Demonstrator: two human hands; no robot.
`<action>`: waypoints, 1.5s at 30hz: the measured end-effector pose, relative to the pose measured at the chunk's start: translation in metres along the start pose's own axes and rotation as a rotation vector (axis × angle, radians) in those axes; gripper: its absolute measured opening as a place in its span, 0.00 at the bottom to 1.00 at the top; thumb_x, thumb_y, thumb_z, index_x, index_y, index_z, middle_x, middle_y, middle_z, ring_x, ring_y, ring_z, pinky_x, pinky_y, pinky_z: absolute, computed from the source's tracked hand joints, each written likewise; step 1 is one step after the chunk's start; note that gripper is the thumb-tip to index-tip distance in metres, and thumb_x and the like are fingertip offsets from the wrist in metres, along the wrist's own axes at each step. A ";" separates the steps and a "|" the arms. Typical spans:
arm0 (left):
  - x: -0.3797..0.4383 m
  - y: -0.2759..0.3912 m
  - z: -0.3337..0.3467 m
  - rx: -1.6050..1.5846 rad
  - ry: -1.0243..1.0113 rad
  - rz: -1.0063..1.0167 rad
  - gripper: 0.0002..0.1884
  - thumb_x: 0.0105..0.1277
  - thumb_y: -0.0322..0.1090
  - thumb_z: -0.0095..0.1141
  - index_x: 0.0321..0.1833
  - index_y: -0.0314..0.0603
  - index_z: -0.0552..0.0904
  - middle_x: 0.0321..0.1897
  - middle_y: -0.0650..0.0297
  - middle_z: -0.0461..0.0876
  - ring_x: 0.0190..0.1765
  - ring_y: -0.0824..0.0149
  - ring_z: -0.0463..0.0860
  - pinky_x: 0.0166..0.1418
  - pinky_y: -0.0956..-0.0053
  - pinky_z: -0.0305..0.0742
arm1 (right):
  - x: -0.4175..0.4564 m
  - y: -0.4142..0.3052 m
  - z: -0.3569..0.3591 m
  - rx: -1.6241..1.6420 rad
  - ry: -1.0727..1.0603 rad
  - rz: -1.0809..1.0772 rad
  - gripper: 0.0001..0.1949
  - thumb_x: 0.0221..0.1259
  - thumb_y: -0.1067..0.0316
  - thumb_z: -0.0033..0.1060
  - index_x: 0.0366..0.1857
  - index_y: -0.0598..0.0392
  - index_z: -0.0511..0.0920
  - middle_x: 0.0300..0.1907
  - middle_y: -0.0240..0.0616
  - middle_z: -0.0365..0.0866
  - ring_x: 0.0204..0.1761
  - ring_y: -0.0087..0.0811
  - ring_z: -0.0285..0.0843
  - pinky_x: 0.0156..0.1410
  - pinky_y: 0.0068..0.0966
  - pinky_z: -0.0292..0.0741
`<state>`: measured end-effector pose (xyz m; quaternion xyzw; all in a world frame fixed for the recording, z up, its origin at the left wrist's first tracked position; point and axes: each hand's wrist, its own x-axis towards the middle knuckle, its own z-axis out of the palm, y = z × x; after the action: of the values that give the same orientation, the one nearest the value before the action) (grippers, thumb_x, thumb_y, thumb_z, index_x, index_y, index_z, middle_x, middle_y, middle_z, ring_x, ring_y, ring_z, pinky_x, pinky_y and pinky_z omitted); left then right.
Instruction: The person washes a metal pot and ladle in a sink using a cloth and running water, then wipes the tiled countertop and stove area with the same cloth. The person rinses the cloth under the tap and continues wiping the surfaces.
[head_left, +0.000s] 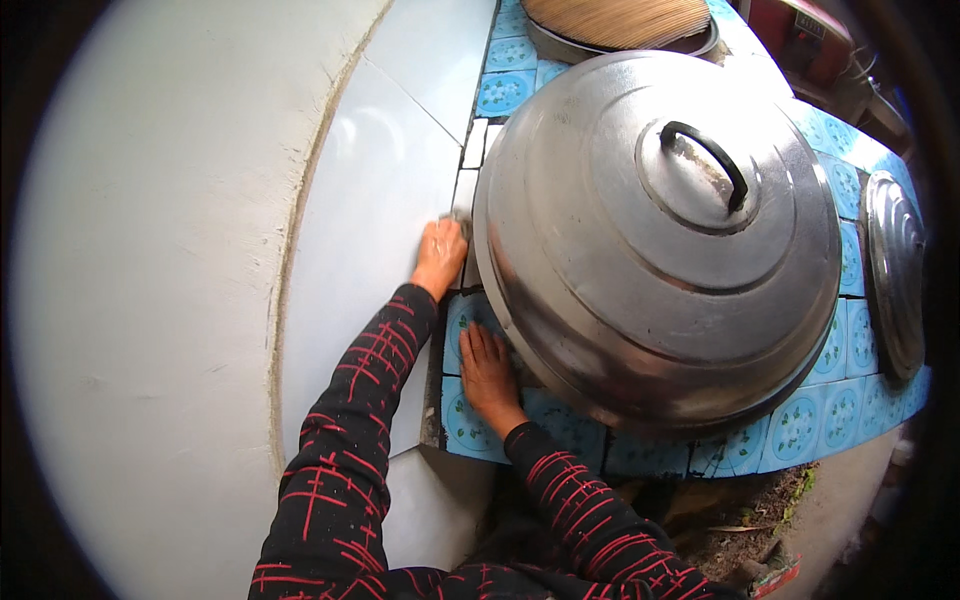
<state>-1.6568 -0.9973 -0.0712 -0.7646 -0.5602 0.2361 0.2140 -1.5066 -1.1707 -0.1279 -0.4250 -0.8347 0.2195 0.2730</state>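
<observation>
My left hand (441, 253) is closed around a greyish cloth (459, 219), at the narrow strip between the white wall tiles (375, 187) and a large metal lid. My right hand (489, 373) rests with its fingers extended on the blue floral tiles (469, 420), close to the lid's lower left rim; nothing shows in it. The big domed metal lid (600, 247) has a black handle (709, 161) on top and covers much of the tiled surface. What lies beneath it is hidden.
A round slatted mat (619, 19) lies over a pan at the far edge. A smaller metal lid (892, 274) is at the right. A red object (810, 37) stands beyond the surface. Plant debris (772, 506) lies on the ground below the near edge.
</observation>
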 end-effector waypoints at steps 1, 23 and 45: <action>-0.006 0.000 -0.002 -0.011 0.148 0.048 0.06 0.53 0.31 0.54 0.26 0.47 0.85 0.31 0.65 0.77 0.43 0.65 0.74 0.42 0.68 0.65 | 0.001 0.001 0.000 -0.018 -0.015 0.003 0.27 0.60 0.63 0.50 0.64 0.60 0.62 0.67 0.47 0.58 0.68 0.41 0.57 0.71 0.41 0.55; -0.059 0.019 -0.014 0.235 -0.087 0.025 0.11 0.57 0.34 0.50 0.41 0.43 0.82 0.40 0.61 0.74 0.50 0.62 0.71 0.51 0.70 0.65 | -0.003 0.001 0.005 -0.021 0.027 0.006 0.24 0.61 0.63 0.49 0.62 0.60 0.65 0.65 0.46 0.62 0.67 0.41 0.58 0.70 0.40 0.55; -0.328 0.134 -0.155 -0.706 0.124 0.055 0.14 0.70 0.41 0.46 0.39 0.39 0.79 0.35 0.58 0.79 0.38 0.50 0.76 0.44 0.65 0.71 | -0.120 -0.013 -0.150 0.695 -0.429 -0.102 0.15 0.68 0.61 0.47 0.50 0.61 0.75 0.46 0.49 0.77 0.52 0.46 0.74 0.57 0.35 0.70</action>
<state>-1.5478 -1.3586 0.0124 -0.8191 -0.5724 -0.0132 -0.0362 -1.3587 -1.2568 -0.0392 -0.2100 -0.7689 0.5580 0.2307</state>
